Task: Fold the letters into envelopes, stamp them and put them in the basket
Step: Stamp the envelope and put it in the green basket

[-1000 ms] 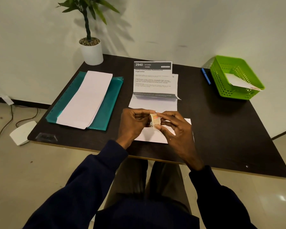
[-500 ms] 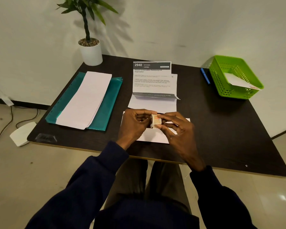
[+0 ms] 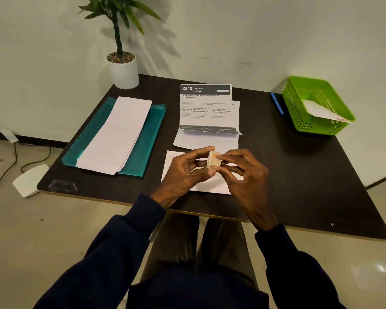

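Where the dark blue sleeves (image 3: 120, 248) end above the near edge of the table (image 3: 299, 175), the two hands meet over the middle of that edge. The left hand (image 3: 183, 172) pinches a small stamp (image 3: 214, 160) between curled forefinger and thumb, its other fingers loosely bent beneath. The right hand (image 3: 247, 181) pinches the stamp's other side with the tips of forefinger and thumb, the remaining fingers spread downward. The stamp is pale with orange-red print and a perforated edge, and it stands on edge between the two grips, raised above a white envelope (image 3: 210, 187). That envelope lies flat just inside the near edge, partly hidden by both hands.

Just beyond it, at the table's middle, lies the printed letter (image 3: 206, 108), headed "2940 KITCHEN", with its lower part folded up over the text. Whether letter and envelope touch, the hands hide. Toward the left edge a teal folder (image 3: 147, 150) lies aslant, with a stack of white sheets (image 3: 116, 134) on it.

At the far left corner stands a white pot (image 3: 124, 73) holding a green plant. At the far right corner sits the green basket (image 3: 316, 128), with one white envelope (image 3: 316, 109) leaning inside it over the near rim. A blue pen (image 3: 276, 103) lies just beside the basket's left wall.
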